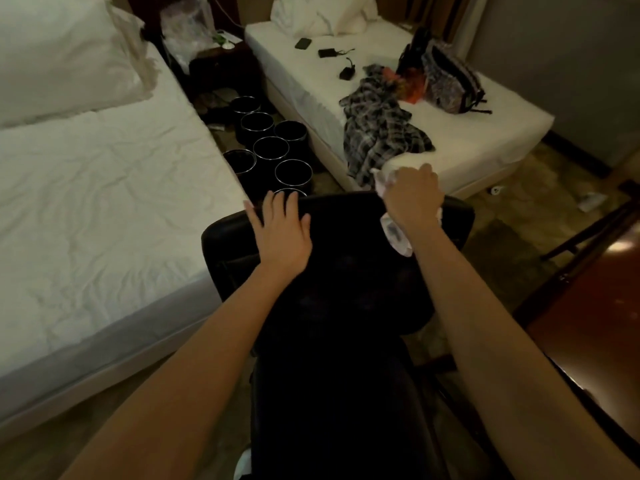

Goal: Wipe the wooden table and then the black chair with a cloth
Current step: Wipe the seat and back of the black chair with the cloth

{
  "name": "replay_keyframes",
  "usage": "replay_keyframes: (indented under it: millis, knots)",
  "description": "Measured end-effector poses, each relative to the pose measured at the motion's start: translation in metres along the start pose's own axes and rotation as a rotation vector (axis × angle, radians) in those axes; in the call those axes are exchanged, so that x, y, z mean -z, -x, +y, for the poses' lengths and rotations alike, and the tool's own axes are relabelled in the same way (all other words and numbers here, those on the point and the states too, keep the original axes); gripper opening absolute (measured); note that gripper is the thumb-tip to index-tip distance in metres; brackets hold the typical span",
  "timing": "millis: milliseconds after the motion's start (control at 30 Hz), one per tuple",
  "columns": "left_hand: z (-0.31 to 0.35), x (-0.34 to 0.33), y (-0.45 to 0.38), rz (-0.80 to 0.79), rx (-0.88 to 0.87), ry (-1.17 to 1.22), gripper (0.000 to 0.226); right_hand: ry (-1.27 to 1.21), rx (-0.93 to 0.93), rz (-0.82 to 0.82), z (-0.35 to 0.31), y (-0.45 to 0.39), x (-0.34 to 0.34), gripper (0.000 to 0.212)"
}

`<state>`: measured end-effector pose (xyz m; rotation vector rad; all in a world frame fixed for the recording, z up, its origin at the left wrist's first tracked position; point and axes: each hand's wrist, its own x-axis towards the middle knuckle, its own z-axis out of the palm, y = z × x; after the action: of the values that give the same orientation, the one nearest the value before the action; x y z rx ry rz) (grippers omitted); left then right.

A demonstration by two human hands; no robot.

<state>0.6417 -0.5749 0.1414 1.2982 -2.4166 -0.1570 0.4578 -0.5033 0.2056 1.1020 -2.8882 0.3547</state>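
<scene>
Bracing the black chair (346, 258), left hand (282, 233) lies spread flat; right hand (412, 195) clenches the cloth (394, 233), wiping.

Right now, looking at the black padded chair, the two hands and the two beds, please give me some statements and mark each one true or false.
1. The right hand grips a crumpled white cloth on the black padded chair. True.
2. The left hand holds a second cloth. False: it lies flat and open on the chair's top edge.
3. Round black bins with metal rims stand on the floor between the two beds. True.
4. A checked grey garment lies on the floor. False: it lies on the far white bed.
</scene>
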Motion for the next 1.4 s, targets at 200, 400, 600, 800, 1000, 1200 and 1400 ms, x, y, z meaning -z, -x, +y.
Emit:
replay_keyframes:
  millis: [200,400,600,800,1000,1200,1400]
  knots:
    - [0.062,-0.01,-0.011,-0.119,-0.131,-0.069,0.051,-0.057,-0.254,0.065,0.081,-0.006,0.003,0.049]
    - [0.071,-0.022,-0.01,-0.117,-0.117,-0.171,0.053,-0.276,-0.58,0.085,0.123,-0.011,-0.001,0.046]
    - [0.051,-0.022,-0.014,-0.094,-0.158,-0.162,0.055,-0.397,-0.446,0.175,0.074,0.024,-0.032,0.039]
    - [0.029,-0.021,-0.01,-0.071,-0.257,-0.111,0.059,-0.423,-0.227,0.129,0.05,0.04,-0.03,0.038]
    - [0.008,-0.021,-0.015,0.057,-0.35,-0.079,0.046,-0.371,0.022,0.207,-0.006,0.055,-0.032,0.036]
    - [-0.01,-0.018,-0.012,0.066,-0.345,-0.016,0.048,-0.329,0.079,0.267,-0.024,0.069,-0.057,0.036]
    - [-0.017,-0.035,-0.011,0.296,-0.32,-0.056,0.047,-0.323,0.232,0.469,-0.023,0.062,-0.086,0.04]
